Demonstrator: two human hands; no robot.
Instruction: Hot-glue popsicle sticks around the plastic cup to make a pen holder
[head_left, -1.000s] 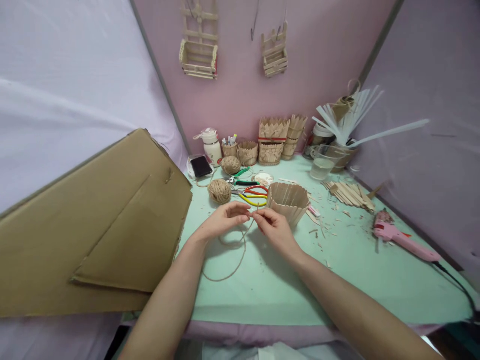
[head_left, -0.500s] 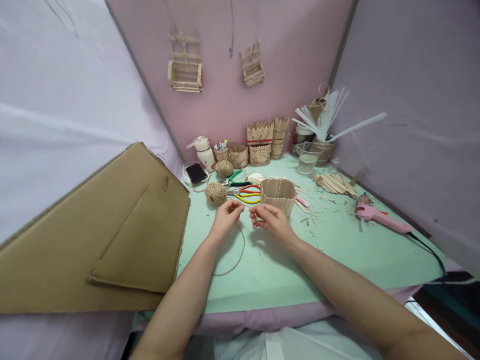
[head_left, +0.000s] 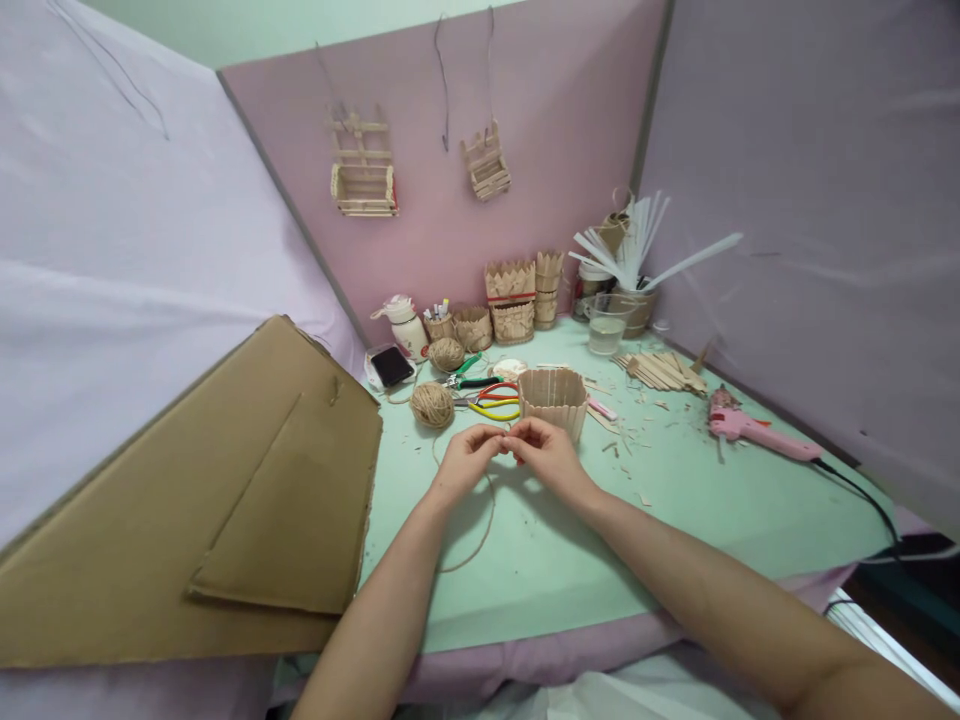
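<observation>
My left hand [head_left: 472, 458] and my right hand [head_left: 546, 452] meet fingertip to fingertip above the table, both closed in a pinch on a length of jute twine [head_left: 491, 510]. The twine hangs below my left hand and curves in a loop over the tabletop; its pinched part is mostly hidden by my fingers. Just beyond my right hand stands an open container of wooden sticks [head_left: 553, 395]. A ball of twine [head_left: 433, 405] lies past my left hand, with a second twine ball [head_left: 447, 354] behind it.
Red-and-yellow-handled tools [head_left: 496, 402] and green-handled pliers [head_left: 472, 381] lie behind my hands. A pink glue gun [head_left: 761, 430] with a cord rests at right, near loose wooden sticks [head_left: 664, 371]. Cardboard [head_left: 277, 500] leans at left. A cup of liquid [head_left: 606, 328] stands at the back.
My hands have come together; the short stretch of twine that showed between them is now covered by my fingers. The head view has tilted up slightly.
</observation>
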